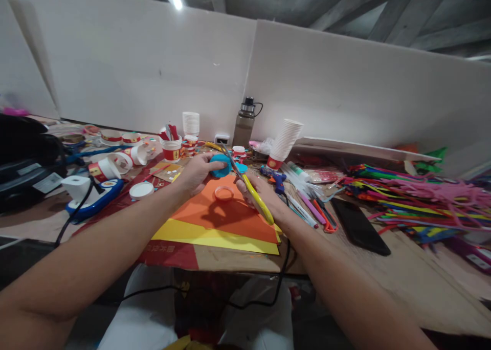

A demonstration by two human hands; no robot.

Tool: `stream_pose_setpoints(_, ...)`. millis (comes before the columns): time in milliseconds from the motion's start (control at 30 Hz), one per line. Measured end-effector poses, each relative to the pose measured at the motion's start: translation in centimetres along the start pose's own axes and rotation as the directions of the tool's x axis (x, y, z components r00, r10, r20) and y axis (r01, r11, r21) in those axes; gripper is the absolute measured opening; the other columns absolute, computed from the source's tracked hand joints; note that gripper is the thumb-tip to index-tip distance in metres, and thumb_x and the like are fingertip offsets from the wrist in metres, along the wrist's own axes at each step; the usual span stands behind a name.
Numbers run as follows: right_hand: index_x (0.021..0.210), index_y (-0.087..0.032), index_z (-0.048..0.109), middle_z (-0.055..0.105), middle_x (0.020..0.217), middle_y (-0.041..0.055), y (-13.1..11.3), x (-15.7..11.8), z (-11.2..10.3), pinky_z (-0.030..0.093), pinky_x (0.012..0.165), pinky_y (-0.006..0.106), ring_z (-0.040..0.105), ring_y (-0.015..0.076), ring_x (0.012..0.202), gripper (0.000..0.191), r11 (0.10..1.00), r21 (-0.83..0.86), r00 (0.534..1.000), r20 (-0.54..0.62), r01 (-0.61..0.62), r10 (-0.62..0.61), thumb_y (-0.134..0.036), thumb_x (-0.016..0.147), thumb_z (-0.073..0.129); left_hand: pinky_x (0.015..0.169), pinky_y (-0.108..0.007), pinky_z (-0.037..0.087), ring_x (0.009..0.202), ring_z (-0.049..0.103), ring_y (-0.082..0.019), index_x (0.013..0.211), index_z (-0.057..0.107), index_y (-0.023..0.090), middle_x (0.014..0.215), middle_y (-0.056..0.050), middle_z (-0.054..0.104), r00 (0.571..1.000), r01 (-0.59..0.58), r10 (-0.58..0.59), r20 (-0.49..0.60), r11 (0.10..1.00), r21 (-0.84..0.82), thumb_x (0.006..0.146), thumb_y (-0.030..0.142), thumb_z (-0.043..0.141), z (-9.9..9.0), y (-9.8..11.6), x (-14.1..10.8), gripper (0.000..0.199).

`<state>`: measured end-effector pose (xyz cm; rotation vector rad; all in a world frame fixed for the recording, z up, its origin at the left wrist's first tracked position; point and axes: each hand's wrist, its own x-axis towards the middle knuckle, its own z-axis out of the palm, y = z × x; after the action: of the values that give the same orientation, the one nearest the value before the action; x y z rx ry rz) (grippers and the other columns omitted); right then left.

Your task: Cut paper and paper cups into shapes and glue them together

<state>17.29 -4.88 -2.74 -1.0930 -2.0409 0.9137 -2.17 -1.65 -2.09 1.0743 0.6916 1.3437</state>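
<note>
Between the thumb and fingers of my left hand is a round blue paper piece, held up over the sheets. My right hand is closed round the yellow handles of a pair of scissors. The scissor blades point up and away, against the right edge of the blue piece; whether they are parted I cannot make out. Below lies an orange paper sheet on top of a yellow sheet. A small ring rests on the orange sheet. Another blue piece shows behind the blades.
A bottle and stacked paper cups stand at the back. A glue gun, markers, a black phone and pipe cleaners lie right. Left are a blue power strip, a white lid and cut cups.
</note>
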Motion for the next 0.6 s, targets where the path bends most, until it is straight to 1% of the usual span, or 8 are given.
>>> stream_pose_setpoints(100,0.089,-0.021,0.051,0.041,0.063,-0.0053,-0.11,-0.05,-0.1,0.034,0.051,0.023,0.04,0.0103,0.054,0.036,0.999,-0.031,1.0,-0.016,0.006,-0.007,-0.058,0.088,0.053,0.052,-0.019,0.043,0.055,0.055,-0.009,0.071,0.07,0.011,0.063,-0.002,0.065,1.0,0.008,-0.008,0.009,1.0,0.002,0.054,0.015,0.083,-0.03,0.09,0.0,0.023)
stream_pose_setpoints(233,0.081,-0.021,0.05,0.043,0.064,-0.0041,-0.06,-0.17,-0.08,0.034,0.051,0.023,0.043,0.0107,0.056,0.038,0.997,-0.072,0.998,-0.047,0.027,-0.03,-0.058,0.086,0.056,0.051,-0.019,0.043,0.054,0.056,-0.009,0.074,0.07,0.011,0.065,-0.003,0.066,0.999,0.03,-0.03,0.016,1.0,0.007,0.053,0.015,0.085,-0.21,0.07,0.07,0.026)
stream_pose_setpoints(333,0.083,-0.021,0.051,0.045,0.064,-0.0038,0.21,-0.16,0.12,0.034,0.05,0.024,0.044,0.0113,0.055,0.038,0.999,-0.051,0.997,-0.071,0.002,-0.005,-0.059,0.085,0.056,0.056,-0.02,0.047,0.058,0.059,-0.009,0.075,0.069,0.011,0.066,-0.002,0.067,1.0,0.02,-0.02,0.014,1.0,-0.024,0.054,0.018,0.087,-0.32,-0.12,0.22,0.028)
stream_pose_setpoints(433,0.088,-0.021,0.051,0.044,0.062,-0.0044,0.46,-0.03,0.31,0.034,0.05,0.024,0.042,0.0111,0.053,0.039,1.0,-0.001,0.996,-0.087,-0.007,0.007,-0.061,0.088,0.05,0.062,-0.022,0.051,0.061,0.062,-0.01,0.078,0.066,0.012,0.069,-0.002,0.068,1.0,0.002,-0.002,-0.003,0.997,-0.081,0.056,0.021,0.088,-0.44,-0.37,0.38,0.032)
stream_pose_setpoints(533,0.093,-0.021,0.05,0.042,0.061,-0.0056,0.45,0.06,0.31,0.034,0.05,0.024,0.039,0.0104,0.052,0.038,0.999,0.041,0.998,-0.054,0.02,-0.018,-0.059,0.09,0.046,0.055,-0.02,0.048,0.058,0.06,-0.009,0.08,0.065,0.013,0.072,-0.002,0.069,1.0,-0.017,0.017,-0.009,0.996,-0.093,0.057,0.023,0.088,-0.56,-0.53,0.46,0.034)
stream_pose_setpoints(600,0.093,-0.021,0.049,0.041,0.062,-0.0062,0.36,0.08,0.25,0.034,0.049,0.024,0.038,0.0098,0.052,0.037,0.999,0.049,0.999,-0.033,0.018,-0.017,-0.058,0.09,0.048,0.051,-0.019,0.046,0.057,0.059,-0.009,0.079,0.063,0.013,0.071,-0.002,0.068,0.999,-0.034,0.033,-0.011,0.996,-0.088,0.059,0.024,0.087,-0.58,-0.54,0.45,0.033)
